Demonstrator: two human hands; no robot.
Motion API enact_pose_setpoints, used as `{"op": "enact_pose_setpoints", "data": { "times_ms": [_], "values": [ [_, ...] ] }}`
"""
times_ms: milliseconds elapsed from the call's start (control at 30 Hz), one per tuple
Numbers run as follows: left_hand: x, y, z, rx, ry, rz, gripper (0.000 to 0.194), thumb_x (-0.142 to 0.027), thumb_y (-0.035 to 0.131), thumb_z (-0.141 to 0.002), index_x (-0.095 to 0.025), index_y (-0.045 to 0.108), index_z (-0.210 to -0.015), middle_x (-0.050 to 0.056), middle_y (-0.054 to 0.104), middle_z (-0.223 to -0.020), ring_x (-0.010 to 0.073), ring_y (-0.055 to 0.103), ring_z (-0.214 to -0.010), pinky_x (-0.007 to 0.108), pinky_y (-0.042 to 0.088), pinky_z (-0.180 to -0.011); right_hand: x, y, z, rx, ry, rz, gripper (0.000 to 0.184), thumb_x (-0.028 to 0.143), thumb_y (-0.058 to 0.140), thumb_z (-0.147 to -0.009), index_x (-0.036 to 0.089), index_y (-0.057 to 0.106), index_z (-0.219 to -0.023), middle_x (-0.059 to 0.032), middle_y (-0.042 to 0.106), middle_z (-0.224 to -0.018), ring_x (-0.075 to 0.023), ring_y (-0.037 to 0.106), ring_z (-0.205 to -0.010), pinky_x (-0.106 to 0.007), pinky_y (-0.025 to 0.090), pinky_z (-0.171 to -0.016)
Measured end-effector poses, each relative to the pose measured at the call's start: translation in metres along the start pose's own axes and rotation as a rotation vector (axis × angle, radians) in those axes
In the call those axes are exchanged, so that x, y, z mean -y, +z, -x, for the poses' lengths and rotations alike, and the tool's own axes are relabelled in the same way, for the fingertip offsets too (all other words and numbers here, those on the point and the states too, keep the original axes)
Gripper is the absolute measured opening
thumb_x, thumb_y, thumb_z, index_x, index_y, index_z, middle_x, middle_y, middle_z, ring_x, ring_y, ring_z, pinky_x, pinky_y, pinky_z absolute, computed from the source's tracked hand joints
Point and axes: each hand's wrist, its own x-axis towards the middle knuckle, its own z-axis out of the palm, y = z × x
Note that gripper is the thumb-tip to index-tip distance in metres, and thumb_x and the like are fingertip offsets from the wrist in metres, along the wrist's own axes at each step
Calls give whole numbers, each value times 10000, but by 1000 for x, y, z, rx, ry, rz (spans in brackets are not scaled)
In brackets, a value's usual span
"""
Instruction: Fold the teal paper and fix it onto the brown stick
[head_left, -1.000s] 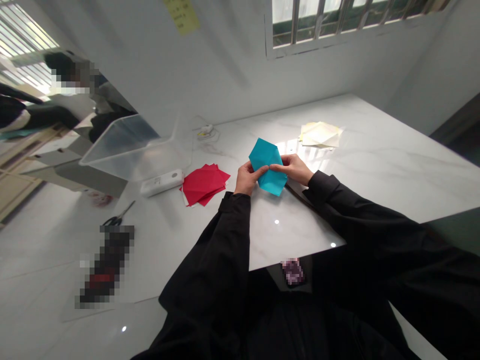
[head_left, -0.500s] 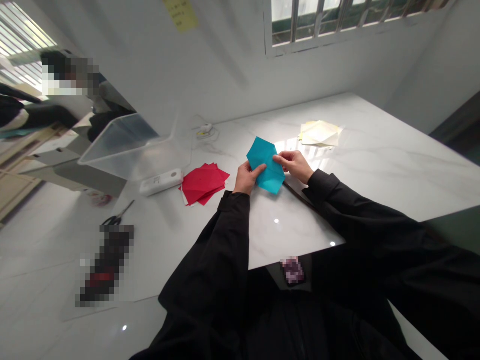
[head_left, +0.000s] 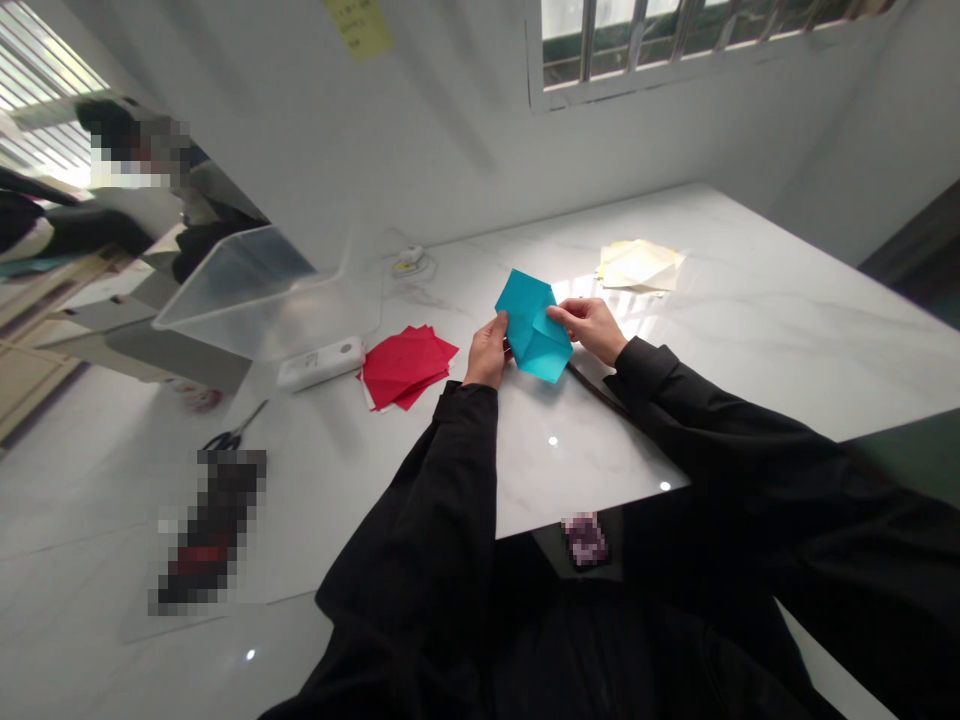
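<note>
A piece of folded blue paper is held just above the marble table, in front of the person and a little past the table's near edge. Its long axis runs away from the person and leans slightly to the right, with one corner pointing toward the far side of the table and the opposite corner pointing back toward the person. The paper has several angled sides, and a loose flap crosses its middle (the creases show clearly against the bright blue).

The left hand grips the paper's left edge, its fingers close together behind the sheet. The right hand pinches the right edge, with its fingertips together on the flap. Both sleeves are black.

To the left lies a stack of red paper, just beside a white box-shaped device and a clear plastic bin. Pale cream paper sits farther off, beyond the right hand. Scissors lie near a blurred dark object. Nothing stands between the hands and the blue paper.
</note>
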Motion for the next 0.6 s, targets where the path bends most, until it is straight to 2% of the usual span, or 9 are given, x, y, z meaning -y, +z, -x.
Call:
{"op": "enact_pose_setpoints", "data": {
  "times_ms": [167,333,400,600],
  "values": [
    [5,-1,-2,15,73,8,593,-664,929,-627,-165,713,-861,2,687,-690,156,650,-654,265,522,-605,6,2,3,47,6,-26,579,714,823,-734,199,567,-655,37,487,-595,-112,460,-578,-263,405,-534],
    [3,-2,-1,52,82,-23,672,-669,933,-613,-151,771,-1009,77,792,-891,246,746,-877,340,596,-763,5,2,4,47,46,-40,557,696,824,-741,198,582,-669,32,508,-616,-114,456,-599,-260,392,-543],
    [1,-2,1,62,61,-30,693,-662,938,-612,-152,775,-1052,89,802,-926,255,756,-899,353,607,-790,3,1,3,21,49,-54,550,693,834,-732,192,610,-690,23,545,-639,-116,463,-611,-257,382,-541],
    [-2,0,4,84,52,-26,647,-569,989,-575,-159,778,-1029,74,805,-934,176,716,-770,290,591,-713,-1,-3,-1,-41,76,-118,533,681,860,-722,185,673,-770,-10,651,-714,-130,537,-641,-262,435,-570]
  ]
}}
